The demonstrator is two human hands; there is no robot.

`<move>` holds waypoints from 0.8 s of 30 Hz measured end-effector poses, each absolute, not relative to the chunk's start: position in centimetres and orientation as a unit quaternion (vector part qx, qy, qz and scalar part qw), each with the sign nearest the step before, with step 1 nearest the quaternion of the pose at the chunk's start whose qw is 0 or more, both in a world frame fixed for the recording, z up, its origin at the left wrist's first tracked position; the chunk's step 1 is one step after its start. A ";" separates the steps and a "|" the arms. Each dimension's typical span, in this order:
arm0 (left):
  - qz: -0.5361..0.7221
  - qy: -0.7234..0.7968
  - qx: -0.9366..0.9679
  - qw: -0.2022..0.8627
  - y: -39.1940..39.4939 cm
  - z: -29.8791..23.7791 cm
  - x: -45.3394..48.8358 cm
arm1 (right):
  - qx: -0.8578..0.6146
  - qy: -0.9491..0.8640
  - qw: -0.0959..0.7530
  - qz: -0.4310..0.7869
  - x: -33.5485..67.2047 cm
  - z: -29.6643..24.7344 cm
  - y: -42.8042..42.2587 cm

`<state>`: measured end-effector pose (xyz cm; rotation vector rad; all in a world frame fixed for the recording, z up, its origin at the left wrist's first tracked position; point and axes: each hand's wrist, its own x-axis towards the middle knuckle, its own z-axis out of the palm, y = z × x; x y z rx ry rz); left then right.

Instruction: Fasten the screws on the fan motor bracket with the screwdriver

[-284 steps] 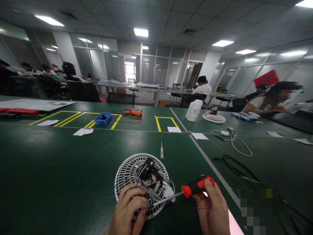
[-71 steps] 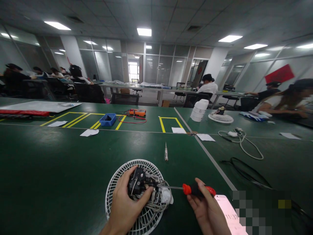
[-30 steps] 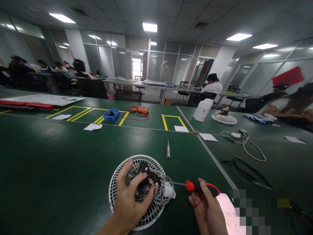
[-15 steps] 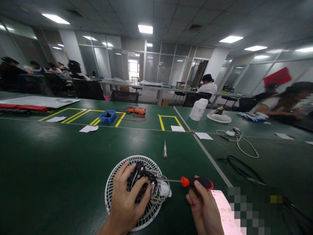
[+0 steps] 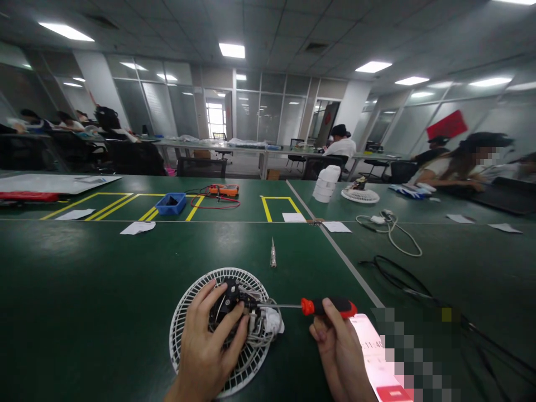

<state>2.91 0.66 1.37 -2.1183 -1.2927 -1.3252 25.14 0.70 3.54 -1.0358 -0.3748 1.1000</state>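
A white round fan grille (image 5: 184, 329) lies flat on the green table near me. On it sits a black motor assembly (image 5: 228, 298) with white wires and a white part (image 5: 270, 324). My left hand (image 5: 207, 349) wraps over the motor, fingers curled around it. My right hand (image 5: 339, 352) grips the red and black handle of a screwdriver (image 5: 329, 307). Its thin shaft runs level to the left, and its tip meets the motor's right side.
A small clear-handled screwdriver (image 5: 273, 254) lies beyond the grille. A phone (image 5: 374, 360) rests by my right wrist. Black cables (image 5: 397, 276) and a white cord (image 5: 391, 231) lie at right. Further back are a blue tray (image 5: 170, 203), an orange multimeter (image 5: 224, 190) and another fan grille (image 5: 360, 195). People sit at far tables.
Over the last half second my hands keep their hold on the motor and the screwdriver. The view has shifted slightly, so everything sits a little further left.
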 end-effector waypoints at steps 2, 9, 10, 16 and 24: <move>-0.459 -0.458 -0.743 0.166 0.7 1.4 2.9 | -0.464 -0.165 0.712 0.501 25.2 3.5 0.7; -0.461 -0.461 -0.741 0.160 0.6 1.5 3.0 | -0.451 -0.170 0.718 0.502 25.0 3.3 0.9; -0.462 -0.462 -0.740 0.157 0.6 1.5 3.0 | -0.455 -0.169 0.717 0.500 25.0 3.3 0.9; -0.468 -0.467 -0.735 0.153 0.5 1.5 3.1 | -0.468 -0.152 0.704 0.512 25.2 3.4 0.8; -0.476 -0.476 -0.726 0.143 0.6 1.4 3.4 | -0.449 -0.132 0.712 0.523 25.2 3.5 0.9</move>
